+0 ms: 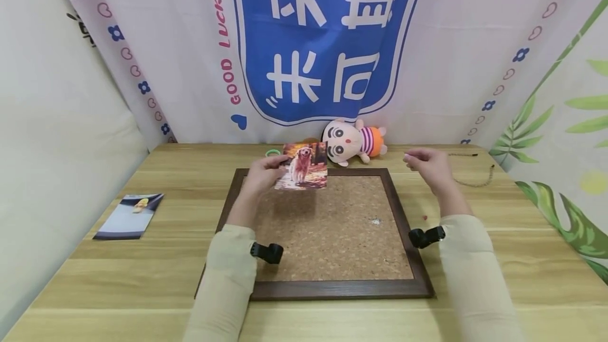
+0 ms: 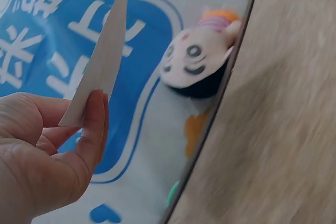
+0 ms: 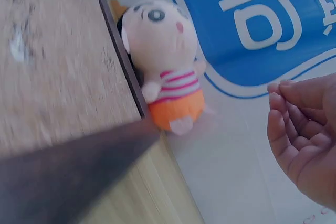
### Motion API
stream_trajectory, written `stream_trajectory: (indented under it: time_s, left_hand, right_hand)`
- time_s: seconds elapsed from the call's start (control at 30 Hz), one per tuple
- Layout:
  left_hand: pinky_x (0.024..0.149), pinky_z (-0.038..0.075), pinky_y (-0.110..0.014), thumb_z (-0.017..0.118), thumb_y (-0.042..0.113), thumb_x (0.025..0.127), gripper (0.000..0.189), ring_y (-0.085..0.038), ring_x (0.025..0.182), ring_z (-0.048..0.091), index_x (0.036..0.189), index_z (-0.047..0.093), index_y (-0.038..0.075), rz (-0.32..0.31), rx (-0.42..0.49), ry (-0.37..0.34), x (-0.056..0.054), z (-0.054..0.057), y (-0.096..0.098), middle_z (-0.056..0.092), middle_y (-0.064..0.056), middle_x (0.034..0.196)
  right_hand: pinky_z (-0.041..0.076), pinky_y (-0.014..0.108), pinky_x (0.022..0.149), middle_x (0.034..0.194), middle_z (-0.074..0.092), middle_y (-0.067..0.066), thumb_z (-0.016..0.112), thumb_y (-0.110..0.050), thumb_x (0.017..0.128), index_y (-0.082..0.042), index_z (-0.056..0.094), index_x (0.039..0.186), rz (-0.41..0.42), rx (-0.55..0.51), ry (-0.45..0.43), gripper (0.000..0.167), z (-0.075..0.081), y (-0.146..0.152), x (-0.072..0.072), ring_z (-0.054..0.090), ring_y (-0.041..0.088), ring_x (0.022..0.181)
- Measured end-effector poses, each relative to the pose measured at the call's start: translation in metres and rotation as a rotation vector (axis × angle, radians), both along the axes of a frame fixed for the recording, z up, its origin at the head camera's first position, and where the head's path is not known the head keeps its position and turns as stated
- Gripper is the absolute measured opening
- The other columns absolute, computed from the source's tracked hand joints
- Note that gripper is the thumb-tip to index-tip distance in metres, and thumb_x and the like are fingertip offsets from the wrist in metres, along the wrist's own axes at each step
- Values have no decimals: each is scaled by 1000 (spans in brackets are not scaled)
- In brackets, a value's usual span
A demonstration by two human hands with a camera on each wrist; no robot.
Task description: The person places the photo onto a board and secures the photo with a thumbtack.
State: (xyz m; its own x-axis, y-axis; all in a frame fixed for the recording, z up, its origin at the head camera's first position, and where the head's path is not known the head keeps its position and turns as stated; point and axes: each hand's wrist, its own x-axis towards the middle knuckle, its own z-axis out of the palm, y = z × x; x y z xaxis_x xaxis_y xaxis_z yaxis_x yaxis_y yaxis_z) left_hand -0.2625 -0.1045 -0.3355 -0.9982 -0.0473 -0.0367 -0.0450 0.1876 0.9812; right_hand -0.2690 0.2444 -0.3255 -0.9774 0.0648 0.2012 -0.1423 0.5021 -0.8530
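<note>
My left hand (image 1: pixel 261 176) pinches a photo of a golden dog (image 1: pixel 303 168) at its left edge, up over the far left part of a cork board (image 1: pixel 332 236) with a dark brown frame. In the left wrist view the photo's pale back (image 2: pixel 102 66) shows, tilted between thumb and fingers. Beyond the board's right side, my right hand (image 1: pixel 429 168) hovers over the table with thumb and index fingertips together. In the right wrist view its fingers (image 3: pixel 286 119) are curled, and nothing shows between the tips.
A plush doll (image 1: pixel 356 141) lies behind the board near the curtain, with a green ring (image 1: pixel 273 152) to its left. Another picture card (image 1: pixel 129 218) lies at the left. A small red thing (image 1: pixel 425 217) and a thin cord (image 1: pixel 475 183) lie at the right. A silvery patch (image 1: pixel 375 220) marks the cork.
</note>
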Motion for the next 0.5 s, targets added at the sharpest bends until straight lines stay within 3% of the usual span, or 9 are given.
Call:
stream_trajectory:
  time_s: [0.1,0.17,0.23,0.3,0.5]
  left_hand:
    - [65,45,-26,62,-2,74,34,-17,78,52,107,62,7,-35,73,67,-10,-17,11,59,-11,96]
    - [65,47,-29,64,-4,72,35,-18,76,55,105,64,6,-47,137,63,-17,-29,19,60,-11,93]
    - [66,47,-31,64,-6,70,36,-19,76,56,105,63,4,-52,172,51,-18,-34,29,60,-14,94]
    - [68,47,-32,62,-9,70,38,-20,77,55,107,60,0,-30,152,-5,-14,-31,42,58,-16,98]
    - [60,45,-27,61,-9,70,38,-13,67,51,107,60,-1,-55,157,-50,-8,-33,74,53,-10,88]
  right_hand:
    - [46,23,64,85,60,12,57,-15,84,9,57,103,14,-45,24,31,-2,-10,-5,55,8,68]
    - [46,24,65,84,60,12,58,-15,83,10,58,102,29,-72,37,31,-4,-17,-9,55,9,67]
    - [46,26,65,85,61,15,58,-13,83,11,57,101,43,-104,50,30,-6,-24,-12,55,9,67]
    - [47,25,66,86,60,19,58,-10,82,12,57,100,49,-148,66,28,-8,-30,-14,56,9,66]
    - [47,23,66,90,60,21,57,-3,82,15,55,101,34,-249,68,27,-15,-37,-16,57,6,65]
